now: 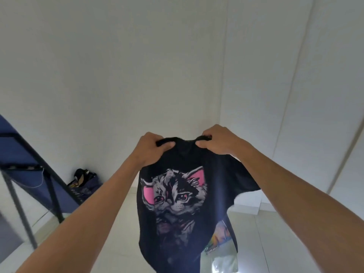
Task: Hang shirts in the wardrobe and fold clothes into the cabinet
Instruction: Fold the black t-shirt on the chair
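Black cat-print T-shirt (185,196) hung at 6 o'clock of view, held up in front of me at arm's length, print toward me. My left hand (152,147) pinched collar edge at its 10 o'clock; my right hand (215,139) pinched it at 2 o'clock. Hands apart, neck stretched open between them, likely so body dropped straight and shoulders showed for hanging or folding. Second garment with colourful print (222,245) showed behind hem, 5 o'clock. White wardrobe doors (295,95) at 3 o'clock; blue metal frame (29,174) at 9 o'clock.

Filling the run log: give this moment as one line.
stage: shirt held up | left hand: grips black cat shirt at collar | right hand: grips collar | hanger: not visible
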Demonstrator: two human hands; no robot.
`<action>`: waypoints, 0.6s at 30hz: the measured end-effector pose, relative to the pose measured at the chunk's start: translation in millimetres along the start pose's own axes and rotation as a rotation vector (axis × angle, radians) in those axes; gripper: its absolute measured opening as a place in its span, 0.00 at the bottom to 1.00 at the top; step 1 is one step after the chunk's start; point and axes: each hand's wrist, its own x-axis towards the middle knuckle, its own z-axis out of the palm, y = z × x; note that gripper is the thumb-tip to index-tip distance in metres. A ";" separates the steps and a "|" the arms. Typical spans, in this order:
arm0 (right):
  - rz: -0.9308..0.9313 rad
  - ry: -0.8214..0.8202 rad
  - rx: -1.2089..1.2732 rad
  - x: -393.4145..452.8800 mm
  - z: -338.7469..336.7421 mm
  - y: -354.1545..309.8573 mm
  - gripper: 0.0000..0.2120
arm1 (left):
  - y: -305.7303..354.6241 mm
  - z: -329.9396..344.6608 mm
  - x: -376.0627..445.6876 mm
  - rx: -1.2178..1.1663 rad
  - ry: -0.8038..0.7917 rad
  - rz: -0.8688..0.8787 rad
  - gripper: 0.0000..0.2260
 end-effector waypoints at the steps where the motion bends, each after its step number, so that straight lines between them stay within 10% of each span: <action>1: 0.027 0.042 0.149 0.2 5.6 1.2 0.16 | 0.0 -5.4 0.8 -0.006 0.010 0.009 0.24; 5: 0.125 0.307 0.600 1.8 15.1 12.1 0.12 | -22.9 -31.5 3.7 0.048 -0.098 -0.043 0.18; 13: 0.088 0.464 0.554 2.6 -2.3 27.1 0.07 | -84.7 -18.4 -14.7 0.100 -0.019 -0.144 0.12; 18: 0.093 0.515 0.405 -1.0 -13.5 38.9 0.07 | -77.0 -14.0 -14.8 -0.348 0.043 -0.199 0.14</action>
